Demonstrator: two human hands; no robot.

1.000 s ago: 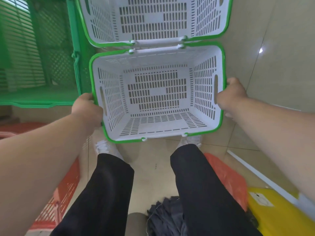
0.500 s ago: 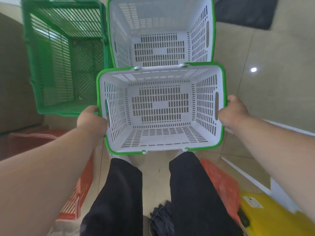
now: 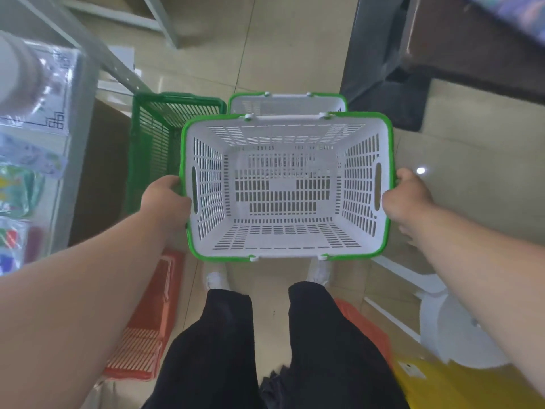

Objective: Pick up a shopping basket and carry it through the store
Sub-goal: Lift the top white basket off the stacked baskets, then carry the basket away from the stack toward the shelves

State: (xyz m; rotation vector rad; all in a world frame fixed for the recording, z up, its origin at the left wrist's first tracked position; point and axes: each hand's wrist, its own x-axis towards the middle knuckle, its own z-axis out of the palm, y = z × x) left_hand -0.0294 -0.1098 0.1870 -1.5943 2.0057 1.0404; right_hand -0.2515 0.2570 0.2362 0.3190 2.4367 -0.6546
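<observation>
Basket (image 3: 284,190) rims gripped: left hand (image 3: 165,202), right hand (image 3: 408,196).

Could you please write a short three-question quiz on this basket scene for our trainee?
1. True or false: the white basket holds groceries.
2. Which hands grip it? A) left only B) right only C) both
3. What colour is the open crate to the held basket's left?

Key:
1. False; it is empty.
2. C; the left hand and right hand grip opposite side rims.
3. Green.
</observation>
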